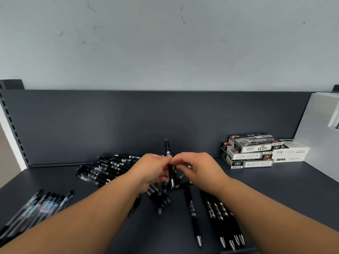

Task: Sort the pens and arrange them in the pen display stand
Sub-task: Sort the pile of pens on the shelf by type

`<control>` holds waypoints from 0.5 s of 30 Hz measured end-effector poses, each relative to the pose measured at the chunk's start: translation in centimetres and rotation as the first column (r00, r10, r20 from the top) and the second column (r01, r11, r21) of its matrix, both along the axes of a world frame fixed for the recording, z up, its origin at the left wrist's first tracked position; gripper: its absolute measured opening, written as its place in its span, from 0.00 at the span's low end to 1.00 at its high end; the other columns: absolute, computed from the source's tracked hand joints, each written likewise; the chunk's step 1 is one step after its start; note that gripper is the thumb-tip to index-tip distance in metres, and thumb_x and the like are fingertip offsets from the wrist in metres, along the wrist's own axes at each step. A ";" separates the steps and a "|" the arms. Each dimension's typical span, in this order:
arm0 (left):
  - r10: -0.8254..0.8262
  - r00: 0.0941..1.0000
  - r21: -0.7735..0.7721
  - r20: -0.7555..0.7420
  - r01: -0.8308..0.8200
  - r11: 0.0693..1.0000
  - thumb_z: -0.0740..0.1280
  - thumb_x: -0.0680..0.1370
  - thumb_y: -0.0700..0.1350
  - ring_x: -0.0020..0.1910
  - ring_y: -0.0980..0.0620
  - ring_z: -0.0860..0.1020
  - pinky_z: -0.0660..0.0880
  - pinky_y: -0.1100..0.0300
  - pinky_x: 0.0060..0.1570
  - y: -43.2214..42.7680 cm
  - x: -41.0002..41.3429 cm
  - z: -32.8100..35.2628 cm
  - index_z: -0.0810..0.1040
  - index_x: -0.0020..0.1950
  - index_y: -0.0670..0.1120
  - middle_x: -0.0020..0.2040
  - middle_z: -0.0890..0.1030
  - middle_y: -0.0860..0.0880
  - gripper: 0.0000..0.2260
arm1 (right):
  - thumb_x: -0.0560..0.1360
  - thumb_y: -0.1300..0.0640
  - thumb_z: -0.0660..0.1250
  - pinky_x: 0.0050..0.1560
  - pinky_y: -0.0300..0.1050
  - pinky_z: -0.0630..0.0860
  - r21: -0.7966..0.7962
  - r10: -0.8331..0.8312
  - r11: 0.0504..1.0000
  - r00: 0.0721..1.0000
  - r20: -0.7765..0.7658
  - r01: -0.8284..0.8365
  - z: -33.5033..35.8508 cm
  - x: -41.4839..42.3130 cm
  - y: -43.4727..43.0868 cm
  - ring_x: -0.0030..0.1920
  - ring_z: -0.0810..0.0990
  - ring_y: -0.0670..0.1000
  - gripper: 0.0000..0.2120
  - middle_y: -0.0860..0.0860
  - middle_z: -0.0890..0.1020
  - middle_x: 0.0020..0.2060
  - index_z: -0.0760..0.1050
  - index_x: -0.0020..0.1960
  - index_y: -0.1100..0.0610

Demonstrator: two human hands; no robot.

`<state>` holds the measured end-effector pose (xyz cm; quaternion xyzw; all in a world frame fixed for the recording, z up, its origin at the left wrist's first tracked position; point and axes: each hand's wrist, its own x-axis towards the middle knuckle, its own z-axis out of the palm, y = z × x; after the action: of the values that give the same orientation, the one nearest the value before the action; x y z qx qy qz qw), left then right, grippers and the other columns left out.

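Head view: a black pen (167, 146) is held upright over the middle of the dark shelf (293, 189). It is pinched by the curled fingers of the left hand (152, 167) and the right hand (200, 167), which meet on it. A messy pile of pens (110, 169) is seen behind the left hand. A row of clear pens (44, 204) is laid at the front left, and a row of black pens (218, 211) at the front right. No pen stand can be picked out for sure. The held pen could be dropped if one pinch is let go too soon. The neat rows could be mixed up by an arm dragged over them. The black pens look much alike, so one could be put in the wrong row.
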<state>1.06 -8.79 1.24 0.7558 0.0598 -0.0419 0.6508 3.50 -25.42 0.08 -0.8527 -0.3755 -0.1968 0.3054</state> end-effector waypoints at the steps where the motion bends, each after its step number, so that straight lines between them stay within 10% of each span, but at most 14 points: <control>1: 0.010 1.000 0.000 0.002 -0.010 1.000 0.64 0.79 0.49 0.33 0.54 0.77 0.74 0.64 0.33 0.2 0.1 -0.1 0.81 0.53 0.41 0.40 0.81 0.47 0.13 | 0.73 0.62 0.68 0.51 0.39 0.77 0.014 -0.056 0.998 0.998 -0.043 0.057 0.0 0.4 -0.5 0.46 0.82 0.44 0.11 0.43 0.85 0.44 0.81 0.53 0.50; 6: 0.014 1.000 0.106 0.001 -0.014 0.994 0.65 0.79 0.50 0.34 0.53 0.78 0.75 0.63 0.32 0.2 0.5 -0.9 0.81 0.48 0.43 0.39 0.81 0.48 0.11 | 0.75 0.59 0.64 0.49 0.41 0.75 -0.347 -0.431 0.862 0.894 -0.122 0.369 0.1 2.1 -3.4 0.49 0.80 0.47 0.12 0.42 0.81 0.43 0.80 0.53 0.45; 15: 0.121 0.981 0.370 0.152 -0.170 0.914 0.67 0.77 0.53 0.32 0.51 0.73 0.77 0.56 0.42 1.0 0.6 -1.3 0.83 0.41 0.46 0.31 0.75 0.49 0.12 | 0.72 0.63 0.65 0.55 0.42 0.77 -0.588 -0.405 0.781 0.887 -0.222 0.210 -0.4 3.3 -2.1 0.56 0.79 0.48 0.20 0.43 0.81 0.55 0.79 0.56 0.41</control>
<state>1.68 -7.78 -0.05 0.8622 0.0817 0.0669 0.4954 6.77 -27.51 -0.31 -0.9746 -0.2114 0.0197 0.0710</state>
